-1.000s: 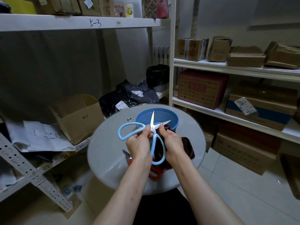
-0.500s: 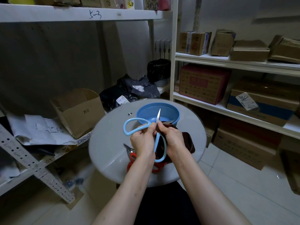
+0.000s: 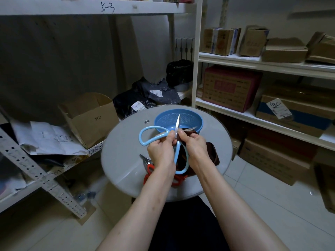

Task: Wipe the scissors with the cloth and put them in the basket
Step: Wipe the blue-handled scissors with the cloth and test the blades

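Light-blue-handled scissors [image 3: 145, 136] are held open above the round grey table [image 3: 123, 160], one blade pointing up over the blue basket [image 3: 192, 116]. My left hand [image 3: 160, 153] grips them near the pivot. My right hand [image 3: 194, 147] pinches a dark brown cloth [image 3: 213, 153] round the other blade, whose tip sticks out to the right. The cloth hangs down behind my right wrist. A second pair with red handles [image 3: 150, 169] lies on the table under my hands, partly hidden.
An open cardboard box [image 3: 90, 116] and papers sit on the low shelf at left. Black bags [image 3: 146, 95] lie behind the table. Shelves with several boxes [image 3: 230, 87] fill the right side. Tiled floor lies to the right of the table.
The camera view dipped a little. My hands stay together at the scissors' pivot, the upright blade barely shifted, and my right hand has worked the cloth along the other blade.
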